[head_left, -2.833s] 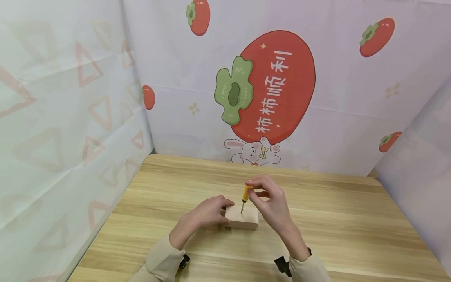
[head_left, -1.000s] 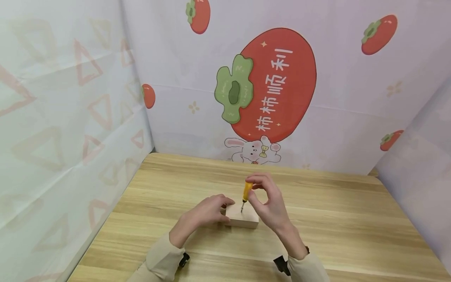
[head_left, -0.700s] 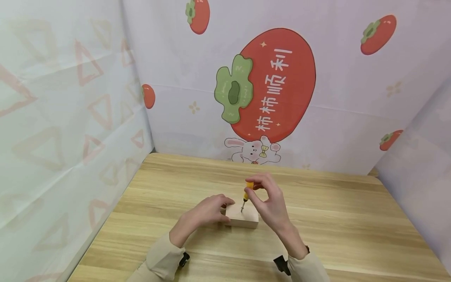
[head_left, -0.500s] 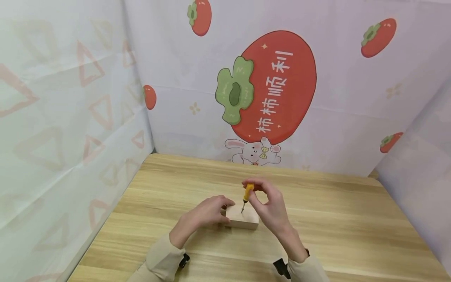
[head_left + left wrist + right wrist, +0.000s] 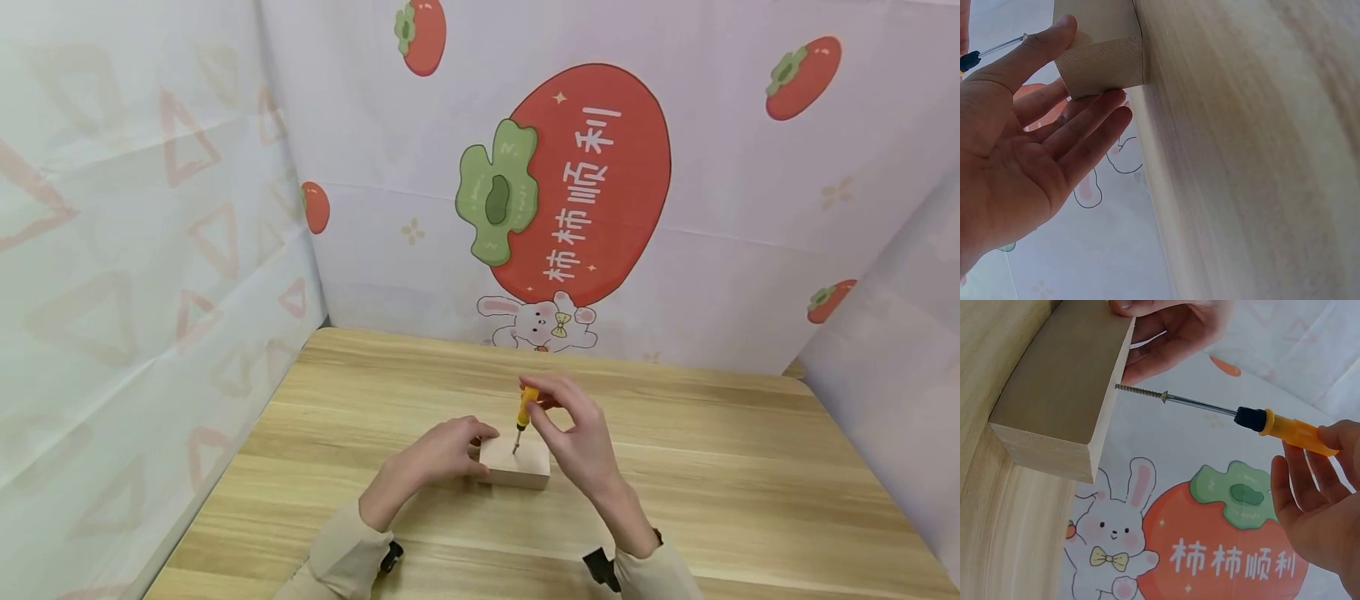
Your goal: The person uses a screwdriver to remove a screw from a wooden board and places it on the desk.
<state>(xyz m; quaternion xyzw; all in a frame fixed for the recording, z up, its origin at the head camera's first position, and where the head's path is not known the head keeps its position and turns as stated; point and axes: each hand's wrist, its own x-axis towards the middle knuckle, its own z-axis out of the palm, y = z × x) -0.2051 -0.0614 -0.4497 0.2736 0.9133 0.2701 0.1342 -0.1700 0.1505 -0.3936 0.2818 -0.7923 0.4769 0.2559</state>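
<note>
A pale wooden block (image 5: 516,475) lies on the table in the head view. My left hand (image 5: 435,454) holds its left end, thumb on the near side and fingers on the far side; the left wrist view shows the thumb and fingertips against the block (image 5: 1100,69). My right hand (image 5: 583,433) pinches the yellow handle of a screwdriver (image 5: 527,408), which leans slightly over the block's top. In the right wrist view, the shaft of the screwdriver (image 5: 1200,405) meets the head of a screw (image 5: 1141,392). Most of the screw's thread shows, its point at the block's face.
The wood-grain table (image 5: 712,483) reaches a back wall sheet (image 5: 375,275) printed with persimmons and a rabbit. Another printed sheet (image 5: 150,333) hangs on the left. Black straps sit at both wrists.
My right fingers have shifted around the screwdriver handle, and its tilt has varied slightly. The block and my left hand have stayed in place.
</note>
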